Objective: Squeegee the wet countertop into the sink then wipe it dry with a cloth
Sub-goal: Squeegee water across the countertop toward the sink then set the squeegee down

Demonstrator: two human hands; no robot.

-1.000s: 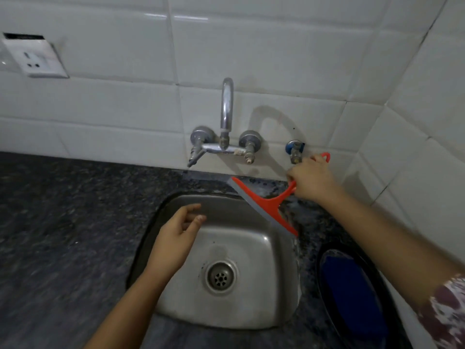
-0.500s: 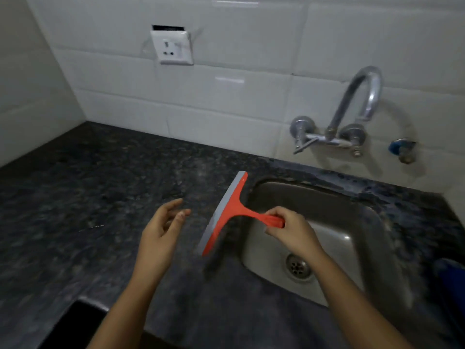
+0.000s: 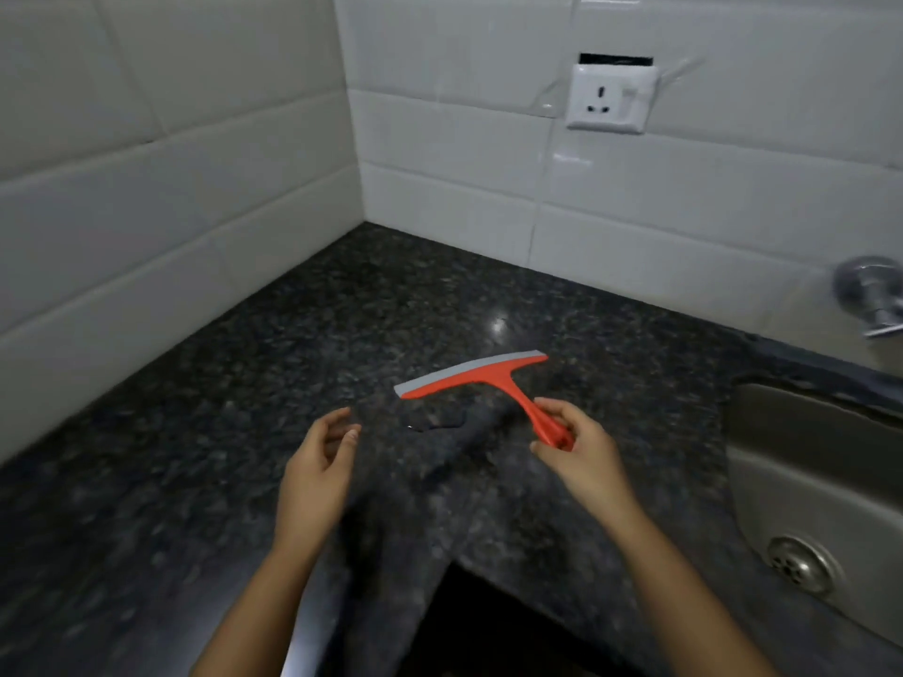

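While the right hand (image 3: 581, 447) pinches the lower end of the red squeegee (image 3: 481, 383) handle between thumb and fingers, the tool's head is raised over the dark speckled granite bench (image 3: 205, 422), with the grey rubber blade (image 3: 464, 369) on its far edge running roughly left to right and pointing toward the tiled corner. Whether the blade touches the stone cannot be told; a dark shadow of the tool lies on the bench just beneath the handle, between the two hands. The left hand (image 3: 317, 461) holds nothing: it hovers above the bench just left of the squeegee, palm turned inward, fingers loosely curled and slightly apart, not touching the tool. A small bright glint of reflected light sits on the stone beyond the blade. To the right, the stainless steel sink (image 3: 801, 461) is sunk into the bench, its round drain strainer (image 3: 799, 564) visible near the lower right edge; the squeegee is well apart from it, over the open stretch of bench to its left. A chrome tap fitting (image 3: 867, 295) shows at the right edge on the white tiled wall (image 3: 464, 139), and a white wall socket (image 3: 608, 97) is mounted higher up on the same wall. At the front edge of the bench a dark rectangular opening (image 3: 483, 623) shows between the forearms
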